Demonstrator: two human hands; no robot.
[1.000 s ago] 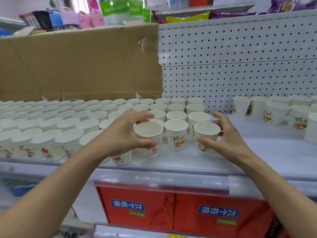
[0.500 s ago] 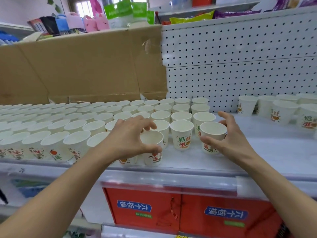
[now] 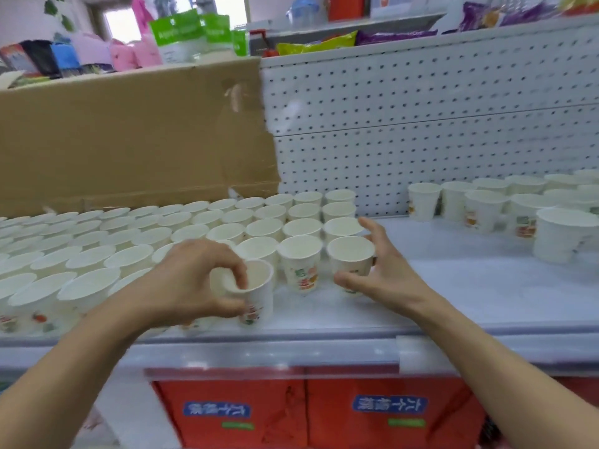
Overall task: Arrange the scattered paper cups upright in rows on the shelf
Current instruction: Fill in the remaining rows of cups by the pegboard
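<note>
Paper cups (image 3: 136, 241) stood upright in close rows across the left and middle of the white shelf (image 3: 486, 286), mouths up, running back to a brown cardboard sheet (image 3: 129, 140) propped along the rear. At the front right corner of that block the left hand (image 3: 201, 280) held a tilted cup (image 3: 259, 296). Its fingers were curled over the near rim with the tips dipping into the mouth and the thumb lower against the wall. The cup leaned off upright, its printed side facing the shelf's front edge. Whether its base touched the shelf could not be told through the blur. Just right of it, between the two hands, a middle cup (image 3: 299, 270) stood upright, showing a red and green print. Next in line was the end cup (image 3: 351, 257), upright at the right end of the front row. The right hand (image 3: 385, 277) was spread around it, thumb low in front near the base and fingers loosely bent beside and behind the rim. Whether they pressed on the cup could not be told. Well apart to the right, loose cups (image 3: 486, 209) stood in an uneven cluster near the white pegboard (image 3: 421, 108) back panel. Under the shelf's front lip sat red cartons (image 3: 372, 413) with blue labels. Coloured packets (image 3: 181, 37) showed above the cardboard.
</note>
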